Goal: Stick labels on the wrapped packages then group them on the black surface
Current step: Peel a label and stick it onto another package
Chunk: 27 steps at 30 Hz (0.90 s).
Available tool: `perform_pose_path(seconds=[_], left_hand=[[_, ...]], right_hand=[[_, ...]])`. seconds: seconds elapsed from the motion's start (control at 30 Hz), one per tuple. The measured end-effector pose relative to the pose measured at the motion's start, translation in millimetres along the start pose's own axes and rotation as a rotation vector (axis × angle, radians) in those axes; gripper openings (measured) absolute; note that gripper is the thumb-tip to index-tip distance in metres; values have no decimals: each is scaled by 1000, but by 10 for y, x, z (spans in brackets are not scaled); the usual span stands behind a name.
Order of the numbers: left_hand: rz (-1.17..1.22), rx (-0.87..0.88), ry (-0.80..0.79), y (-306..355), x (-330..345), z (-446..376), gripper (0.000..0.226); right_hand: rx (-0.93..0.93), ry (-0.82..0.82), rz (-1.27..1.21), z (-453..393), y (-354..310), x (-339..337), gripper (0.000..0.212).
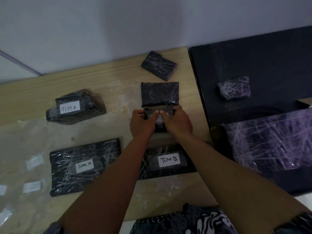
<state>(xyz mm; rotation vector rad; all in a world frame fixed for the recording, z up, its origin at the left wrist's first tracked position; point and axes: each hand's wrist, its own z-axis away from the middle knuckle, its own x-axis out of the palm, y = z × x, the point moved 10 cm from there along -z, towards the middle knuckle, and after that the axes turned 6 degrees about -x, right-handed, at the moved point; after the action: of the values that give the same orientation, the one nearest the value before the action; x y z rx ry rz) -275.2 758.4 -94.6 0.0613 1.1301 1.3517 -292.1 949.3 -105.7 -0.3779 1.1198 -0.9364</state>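
A small black wrapped package [159, 112] lies on the wooden table [109, 85] between my hands. My left hand [142, 123] grips its left end. My right hand [178, 121] holds its right side, and both thumbs press a white label [159, 118] on its top. Labelled packages lie around: one marked TIM A [75, 107] at the left, another marked TIM A [84, 166] at the lower left, one marked TIM B [168, 160] under my arms. Two unlabelled packages [159, 94] [158, 65] sit behind. The black surface [261, 61] at the right carries a small package [233, 88] and a large one [273, 141].
A clear plastic sheet with several loose white labels [34, 161] covers the table's left front part. A pale wall runs behind the table. The black surface meets the table's right edge.
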Motion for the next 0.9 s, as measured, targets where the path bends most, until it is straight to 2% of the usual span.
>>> perform_pose_path(seconds=[0.1,0.27,0.37,0.5,0.7,0.83,0.9], left_hand=[[-30,73,-9,20,-5,-23,46],[-52,170,-51,40,-45,-33,34],[-40,188,-101,9,-75,-66,32],[-56,226,-122,-8,-121,-62,35],[-60,206,-152,35,-109,3,41],[-46,197,-146,85,-43,87,50],[-34,179,-152,57,-44,59,52]], right_hand=[[-28,-4,40,-27,3,14,48],[-80,-66,-8,-50,38,-3,26],[-135,-87,-28,-69,20,-40,20],[-170,-93,-58,-86,25,-69,27],[-110,-171,-97,-43,4,-19,32],[-73,-127,-27,-34,-12,65,58],[-76,-130,-51,-30,-15,62,54]])
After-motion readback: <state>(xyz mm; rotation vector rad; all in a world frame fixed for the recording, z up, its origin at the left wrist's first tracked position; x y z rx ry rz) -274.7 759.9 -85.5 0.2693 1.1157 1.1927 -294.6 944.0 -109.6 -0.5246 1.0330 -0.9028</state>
